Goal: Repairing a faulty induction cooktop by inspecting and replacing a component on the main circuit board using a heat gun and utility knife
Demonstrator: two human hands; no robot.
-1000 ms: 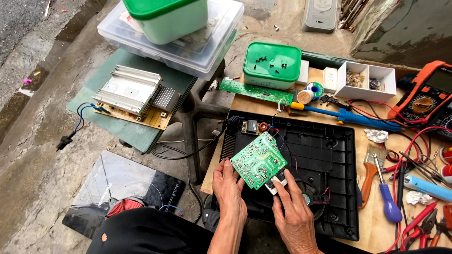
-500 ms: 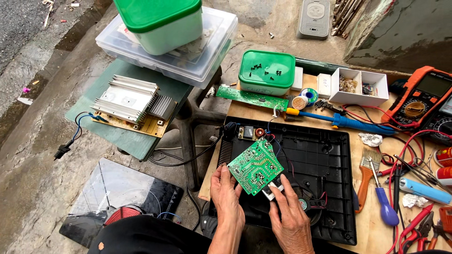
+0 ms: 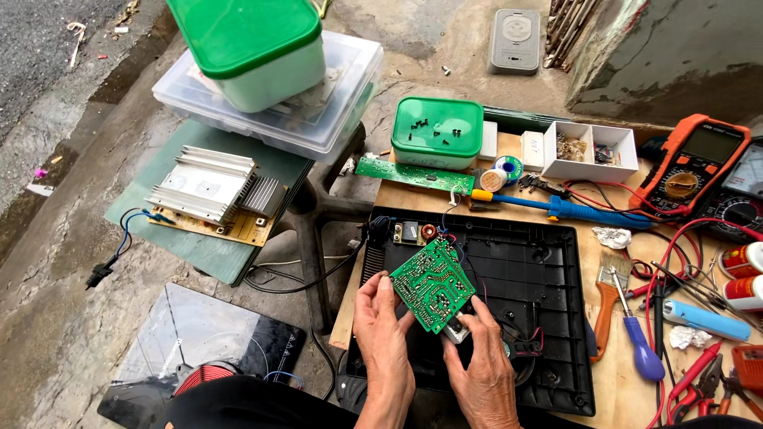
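My left hand (image 3: 384,338) and right hand (image 3: 482,367) both have a closed grip on the green circuit board (image 3: 432,284), tilted above the black casing (image 3: 524,294) on the wooden surface (image 3: 616,373); beyond, a blue soldering iron (image 3: 556,208) and green-lidded box (image 3: 436,132).

One head-worn view — steeply down, close over the workbench (image 3: 636,397).

A circuit board (image 3: 433,284) sits above an open casing (image 3: 548,294) on the desk (image 3: 616,381), a soldering iron (image 3: 556,208) behind, screwdriver (image 3: 636,338) right.
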